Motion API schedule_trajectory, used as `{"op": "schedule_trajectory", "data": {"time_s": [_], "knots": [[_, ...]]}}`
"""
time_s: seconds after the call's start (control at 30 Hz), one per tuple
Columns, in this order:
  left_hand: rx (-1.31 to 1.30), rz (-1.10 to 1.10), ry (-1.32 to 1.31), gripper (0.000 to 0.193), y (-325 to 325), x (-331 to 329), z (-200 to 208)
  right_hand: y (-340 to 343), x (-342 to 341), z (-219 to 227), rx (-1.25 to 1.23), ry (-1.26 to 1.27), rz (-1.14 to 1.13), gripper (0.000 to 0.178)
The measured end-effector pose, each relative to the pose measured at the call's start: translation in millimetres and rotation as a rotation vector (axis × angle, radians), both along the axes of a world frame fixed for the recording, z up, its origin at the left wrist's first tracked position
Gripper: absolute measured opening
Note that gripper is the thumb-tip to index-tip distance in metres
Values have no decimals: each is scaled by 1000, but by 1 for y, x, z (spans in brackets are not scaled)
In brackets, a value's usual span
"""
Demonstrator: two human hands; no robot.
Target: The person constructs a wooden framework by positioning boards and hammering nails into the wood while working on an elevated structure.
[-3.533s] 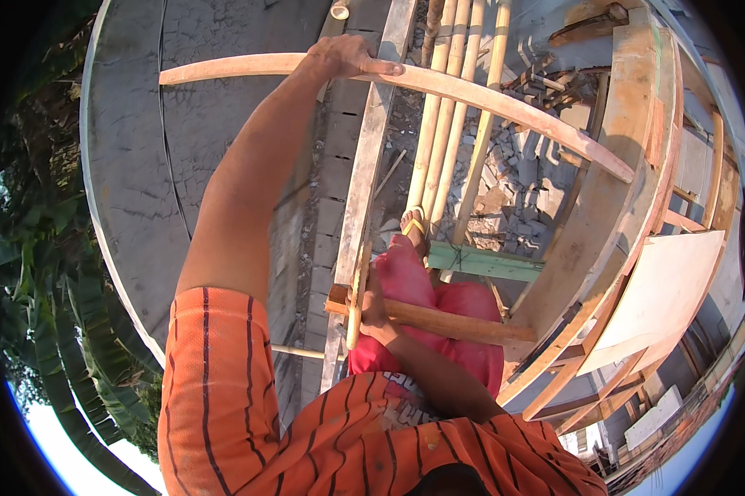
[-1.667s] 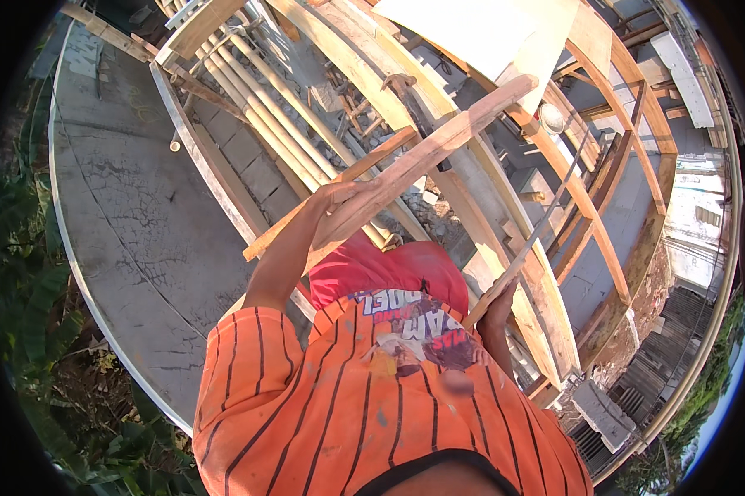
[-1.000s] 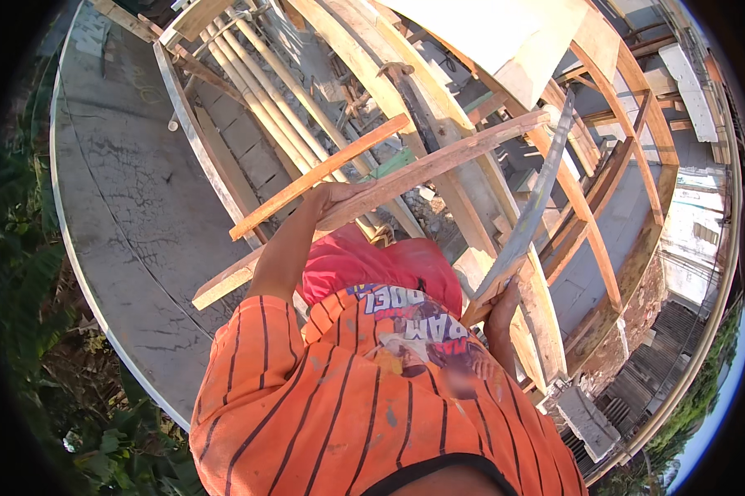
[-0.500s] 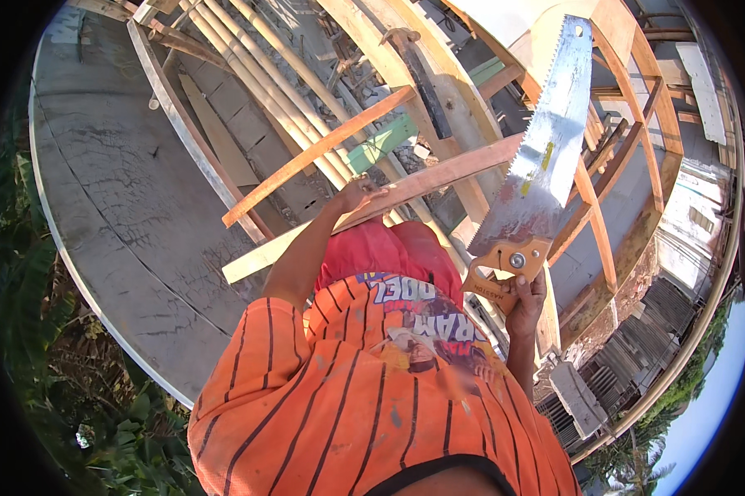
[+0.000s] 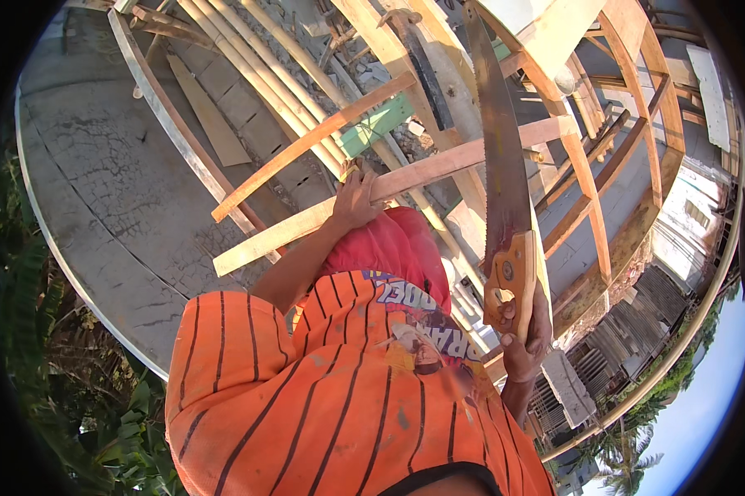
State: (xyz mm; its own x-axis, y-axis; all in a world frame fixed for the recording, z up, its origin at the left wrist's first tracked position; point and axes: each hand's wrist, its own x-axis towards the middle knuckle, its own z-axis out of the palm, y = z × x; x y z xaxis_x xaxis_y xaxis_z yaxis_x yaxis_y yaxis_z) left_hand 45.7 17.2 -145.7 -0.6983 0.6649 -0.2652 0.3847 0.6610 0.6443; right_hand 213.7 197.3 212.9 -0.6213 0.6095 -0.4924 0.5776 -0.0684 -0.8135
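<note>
My right hand [image 5: 524, 347] grips the wooden handle of a handsaw [image 5: 504, 157], its blade pointing away from me and turned nearly edge-on. The blade crosses over the right part of a long reddish wooden batten [image 5: 455, 165]; I cannot tell whether it touches. My left hand [image 5: 356, 201] is closed over the batten left of its middle, fingers curled past the far edge. A small yellow thing shows at those fingertips, too small to name. The batten slants across my red-clad lap, with its pale end at the left.
A hammer [image 5: 418, 62] with a dark handle lies on a pale board beyond the batten. A thinner wooden strip [image 5: 314, 149], a green block [image 5: 376, 126] and bamboo poles [image 5: 269, 87] lie ahead. Timber framing [image 5: 587, 194] stands right; a grey cracked surface [image 5: 99, 182] spreads left.
The saw has swung left and its blade has turned from broadside to nearly edge-on, over the batten. My right hand has moved slightly lower. My left hand stays on the batten.
</note>
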Motion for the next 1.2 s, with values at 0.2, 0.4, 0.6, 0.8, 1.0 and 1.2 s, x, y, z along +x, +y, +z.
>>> {"op": "schedule_trajectory", "data": {"time_s": [0.2,0.4,0.6,0.8,1.0,1.2], "knots": [[13,-175,-781,69,-7,-64,13,12,25,-3,1,78,39,106],[252,148,-1291,73,-33,-21,-73,13,43,16,-142,220,-157,116],[-168,-186,-439,75,18,-25,36,12,48,43,-12,283,-430,130],[-267,-135,-420,67,26,-23,43,-15,75,44,257,193,-483,96],[-371,-144,-394,61,22,-24,34,-30,83,32,299,206,-395,67],[-341,-38,-365,54,22,8,34,-21,75,9,122,118,-79,53]]}}
